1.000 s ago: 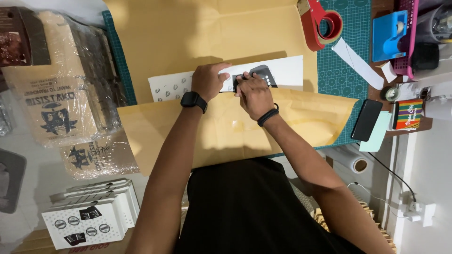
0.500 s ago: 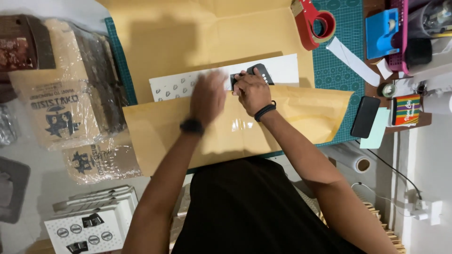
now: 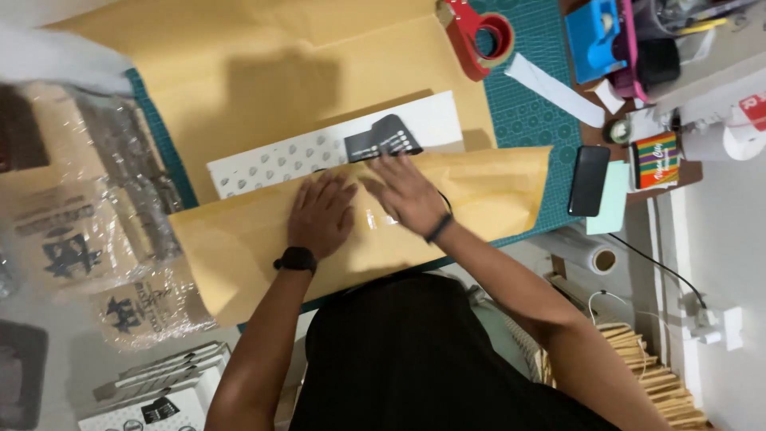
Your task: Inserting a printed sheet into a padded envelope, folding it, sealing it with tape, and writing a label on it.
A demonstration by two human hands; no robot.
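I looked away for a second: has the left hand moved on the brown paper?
Yes. The left hand has slid off the white patterned box toward the person, onto the brown paper flap.

Tan kraft paper flap (image 3: 239, 247) folded flat over white dotted box (image 3: 295, 160), dark label exposed.

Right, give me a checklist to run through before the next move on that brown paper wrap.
1. Left hand flat on the brown paper fold: ok.
2. Right hand flat on the fold beside it: ok.
3. Clear tape strip between the hands stuck down: cannot tell.
4. White patterned box fully covered: not ok, its far side shows.
5. Red tape dispenser near, on the green cutting mat: ok.
6. Black phone clear of the paper: ok.
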